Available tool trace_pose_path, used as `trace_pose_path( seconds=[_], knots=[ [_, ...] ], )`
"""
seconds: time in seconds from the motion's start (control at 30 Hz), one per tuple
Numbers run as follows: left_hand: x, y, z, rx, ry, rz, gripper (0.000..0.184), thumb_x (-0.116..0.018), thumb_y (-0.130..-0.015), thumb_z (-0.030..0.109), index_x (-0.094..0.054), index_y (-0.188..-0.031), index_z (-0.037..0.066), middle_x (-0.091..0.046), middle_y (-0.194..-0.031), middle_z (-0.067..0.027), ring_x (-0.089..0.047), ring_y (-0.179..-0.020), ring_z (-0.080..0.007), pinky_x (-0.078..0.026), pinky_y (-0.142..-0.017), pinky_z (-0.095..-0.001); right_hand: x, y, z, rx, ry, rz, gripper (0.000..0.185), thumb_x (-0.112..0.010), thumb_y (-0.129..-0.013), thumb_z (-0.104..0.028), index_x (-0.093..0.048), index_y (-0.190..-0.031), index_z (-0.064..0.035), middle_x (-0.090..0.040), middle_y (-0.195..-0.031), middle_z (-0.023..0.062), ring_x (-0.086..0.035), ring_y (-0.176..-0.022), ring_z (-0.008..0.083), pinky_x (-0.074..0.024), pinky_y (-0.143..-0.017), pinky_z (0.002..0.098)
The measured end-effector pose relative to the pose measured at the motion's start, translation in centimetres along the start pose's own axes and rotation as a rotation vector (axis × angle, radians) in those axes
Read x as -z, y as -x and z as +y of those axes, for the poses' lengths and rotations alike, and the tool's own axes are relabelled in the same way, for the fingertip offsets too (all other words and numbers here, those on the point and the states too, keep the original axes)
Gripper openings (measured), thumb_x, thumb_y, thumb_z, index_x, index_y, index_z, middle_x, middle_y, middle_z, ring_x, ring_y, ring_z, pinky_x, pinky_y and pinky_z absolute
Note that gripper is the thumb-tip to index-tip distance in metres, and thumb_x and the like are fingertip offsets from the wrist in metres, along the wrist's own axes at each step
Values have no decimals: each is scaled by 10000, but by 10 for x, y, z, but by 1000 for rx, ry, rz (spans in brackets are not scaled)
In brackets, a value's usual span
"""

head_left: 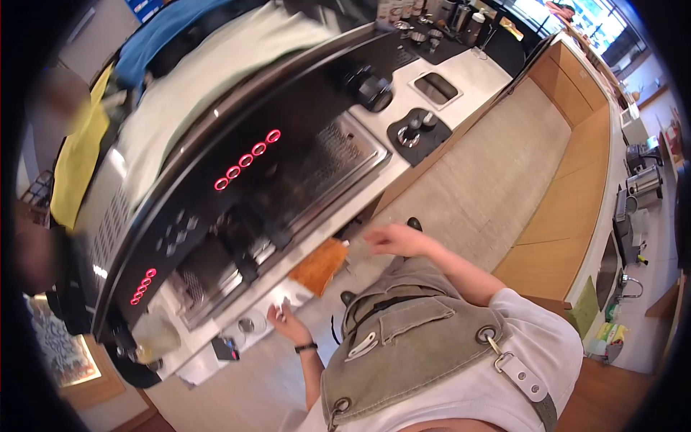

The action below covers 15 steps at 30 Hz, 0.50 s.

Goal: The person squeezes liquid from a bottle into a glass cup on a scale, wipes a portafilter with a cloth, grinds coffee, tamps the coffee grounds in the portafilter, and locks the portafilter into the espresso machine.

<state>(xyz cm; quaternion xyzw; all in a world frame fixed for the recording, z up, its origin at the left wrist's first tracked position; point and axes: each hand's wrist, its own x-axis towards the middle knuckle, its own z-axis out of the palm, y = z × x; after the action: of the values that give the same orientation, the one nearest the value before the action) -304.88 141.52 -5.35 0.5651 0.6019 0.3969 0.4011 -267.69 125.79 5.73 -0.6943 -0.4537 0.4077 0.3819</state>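
Observation:
My left hand, with a dark band on the wrist, is in front of the counter's edge, near a white surface with a round metal piece. Its fingers look apart, with nothing visible in them. Further right, my right hand reaches over the floor with its fingers stretched out. An orange-brown cloth hangs by the counter's front edge between my hands. A small gap separates it from my right fingertips. Behind the cloth stands a large black espresso machine with red-lit buttons.
On the counter to the right are a recessed metal basin and a black mat with small tools. A wooden cabinet lines the far side of the walkway. People stand behind the machine, one in a yellow top.

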Motion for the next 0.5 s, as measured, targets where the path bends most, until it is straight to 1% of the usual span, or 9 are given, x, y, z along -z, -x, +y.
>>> trace_pose_path(
  seconds=[0.03,0.07,0.1,0.2,0.23,0.3,0.33,0.4,0.5],
  knots=[
    [-5,7,8,44,96,-41,317,-641,-1036,156,-541,-1281,-19,-574,-1139,-78,-537,-994,-146,-462,-871,-288,39,14,3,-60,-207,-93,364,-749,-956,-250,-674,-1207,4,-754,-1069,142,-731,-998,226,-567,-891,346],
    [-17,12,2,-42,157,-33,255,-608,-1055,149,-539,-1242,-10,-571,-1097,-55,-530,-964,-130,-464,-848,-291,84,21,6,-115,-216,-40,305,-734,-968,-232,-693,-1160,3,-758,-1022,110,-730,-936,186,-575,-845,322],
    [-36,27,32,-97,194,-59,189,-593,-1069,173,-582,-1134,-5,-581,-979,-17,-533,-874,-103,-463,-772,-272,132,22,17,-172,-224,5,253,-719,-980,-214,-711,-1112,2,-762,-974,77,-728,-875,145,-582,-799,298],
    [-106,66,74,-68,72,-283,186,-587,-1071,185,-622,-997,18,-584,-873,18,-524,-780,-78,-445,-709,-245,287,-10,73,-84,-170,327,252,-714,-982,-239,-719,-1064,-1,-744,-874,38,-704,-756,117,-578,-710,287],
    [-133,77,88,104,91,-366,215,-595,-1059,182,-652,-914,35,-589,-787,48,-519,-714,-64,-431,-671,-228,346,-32,87,-89,-168,424,260,-710,-983,-249,-719,-1057,1,-740,-861,37,-696,-741,116,-575,-699,287],
    [-191,101,120,71,66,-478,196,-611,-1048,176,-663,-923,35,-612,-784,41,-519,-697,-63,-429,-653,-232,453,-87,135,-16,-59,620,247,-698,-968,-241,-726,-1080,-23,-752,-878,60,-704,-711,138,-569,-687,293],
    [-224,113,138,55,57,-531,186,-619,-1042,174,-668,-928,34,-624,-783,38,-519,-688,-63,-428,-644,-234,500,-117,149,-17,190,779,248,-709,-949,-218,-717,-1106,-27,-766,-939,99,-736,-787,182,-582,-738,331],
    [-279,133,204,81,-28,-607,169,-684,-1005,178,-710,-966,16,-674,-772,9,-565,-682,-68,-455,-641,-242,584,-179,188,115,295,980,265,-673,-912,-89,-674,-1168,-24,-751,-1064,138,-730,-991,266,-571,-870,371],
    [-340,149,268,31,-140,-742,164,-732,-971,179,-738,-1016,22,-707,-794,-21,-615,-707,-73,-498,-675,-251,676,-240,215,153,523,879,537,-675,-805,29,-596,-1328,-65,-617,-1352,182,-593,-1279,326,-482,-1080,402]
  ],
)
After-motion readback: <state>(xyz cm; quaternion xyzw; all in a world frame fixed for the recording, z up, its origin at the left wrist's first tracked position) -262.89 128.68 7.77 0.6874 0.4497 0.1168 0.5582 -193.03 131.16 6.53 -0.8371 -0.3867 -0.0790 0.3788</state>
